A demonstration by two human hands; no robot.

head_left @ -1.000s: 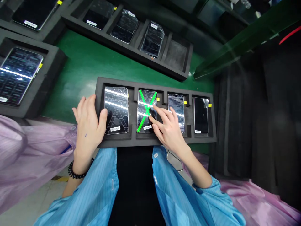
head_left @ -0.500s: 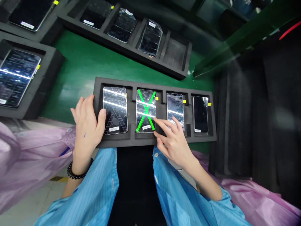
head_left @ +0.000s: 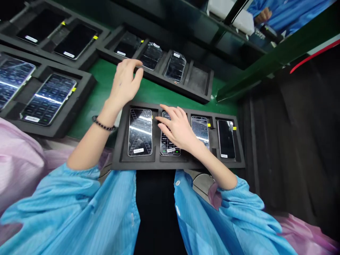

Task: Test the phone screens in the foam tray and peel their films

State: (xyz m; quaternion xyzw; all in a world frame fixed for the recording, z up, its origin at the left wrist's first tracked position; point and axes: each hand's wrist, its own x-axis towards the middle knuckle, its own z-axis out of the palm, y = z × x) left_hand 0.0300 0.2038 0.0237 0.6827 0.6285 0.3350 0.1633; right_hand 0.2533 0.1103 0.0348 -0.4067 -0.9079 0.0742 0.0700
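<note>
In front of me lies a black foam tray (head_left: 170, 165) with several phones in its compartments. My right hand (head_left: 176, 127), fingers apart, is over the second phone (head_left: 170, 147) and hides part of its lit screen, which shows a grid of buttons. Left of it is a phone with a ladder-like line pattern (head_left: 140, 134). To the right are a phone showing lines of text (head_left: 200, 131) and a dark-screened phone (head_left: 226, 138). My left hand (head_left: 126, 79) is raised beyond the tray's left end, fingers curved and apart, holding nothing, near the front edge of the far tray (head_left: 183, 86).
The far tray holds a phone and two film-wrapped phones (head_left: 175, 67). More foam trays (head_left: 87, 85) with phones stand on the left of the green tabletop (head_left: 106, 76). A green metal post (head_left: 265, 67) slants at right. A person's hand (head_left: 263, 16) shows at the top right.
My left hand has left the tray's edge and moved up and forward. My right hand has shifted over the second phone, whose screen went from a green X to a button grid.
</note>
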